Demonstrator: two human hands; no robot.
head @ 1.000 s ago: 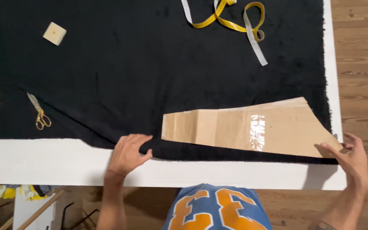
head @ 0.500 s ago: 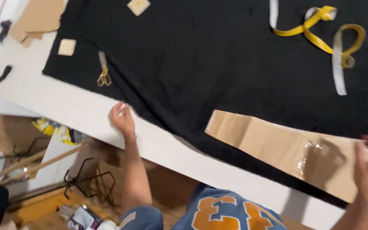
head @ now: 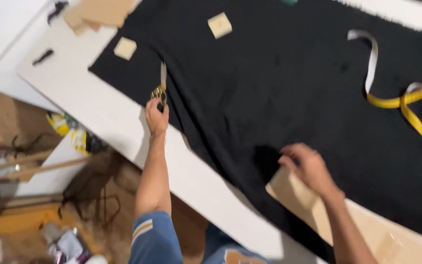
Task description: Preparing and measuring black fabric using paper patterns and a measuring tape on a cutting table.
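Observation:
A large black cloth (head: pixel 289 98) covers most of the white table (head: pixel 108 117). My left hand (head: pixel 156 116) reaches out to the gold-handled scissors (head: pixel 161 88) at the cloth's near edge, its fingers at the handles. My right hand (head: pixel 308 166) rests with spread fingers on the end of a tan cardboard pattern piece (head: pixel 367 230) that lies on the cloth. A yellow and white measuring tape (head: pixel 406 102) curls on the cloth at the right.
Two small pale wooden blocks (head: pixel 220 24) (head: pixel 125 48) lie near the cloth's far left corner. More cardboard pieces (head: pixel 98 12) sit at the table's top left. Clutter and a metal frame (head: pixel 89 195) stand on the wooden floor at the left.
The view has swung left. My left hand left the table's front edge and reached the scissors. My right hand slid along the cardboard to its left end.

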